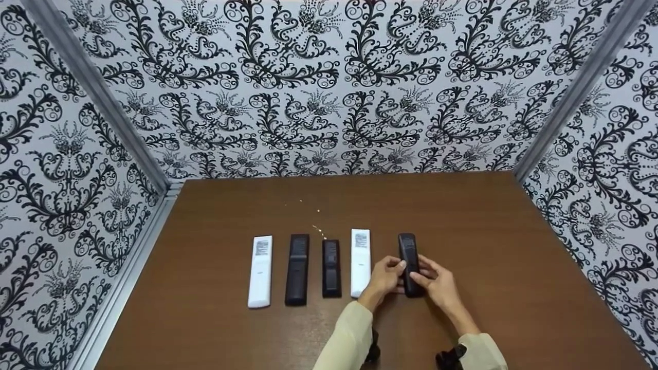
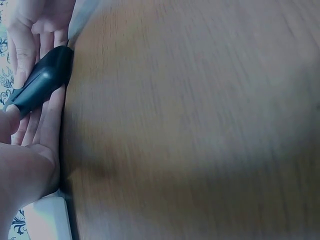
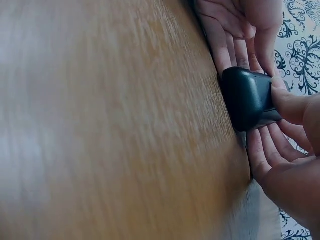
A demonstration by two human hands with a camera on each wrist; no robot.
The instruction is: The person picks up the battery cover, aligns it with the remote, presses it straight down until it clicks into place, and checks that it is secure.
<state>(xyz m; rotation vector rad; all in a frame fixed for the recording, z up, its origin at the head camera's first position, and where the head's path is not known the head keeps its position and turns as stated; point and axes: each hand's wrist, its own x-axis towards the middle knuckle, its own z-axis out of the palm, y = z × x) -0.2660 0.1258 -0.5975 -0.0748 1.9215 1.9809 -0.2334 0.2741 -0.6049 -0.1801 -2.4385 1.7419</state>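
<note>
A black remote control (image 1: 409,264) lies back side up on the brown table (image 1: 493,221), at the right end of a row of remotes. From its left side my left hand (image 1: 384,277) holds it, thumb on the upper face and fingers along the edge. My right hand (image 1: 443,289) grips the opposite side the same way. In the left wrist view the rounded end of the black remote (image 2: 47,75) shows between both hands. The right wrist view has the thumbs on top of that remote (image 3: 247,97) and fingers low at its sides.
Left of the hands lie a white remote (image 1: 361,257), a small black remote (image 1: 331,270), a longer black remote (image 1: 297,270) and another white remote (image 1: 260,272), all back side up. Patterned panels (image 1: 318,118) stand behind the table and at both sides.
</note>
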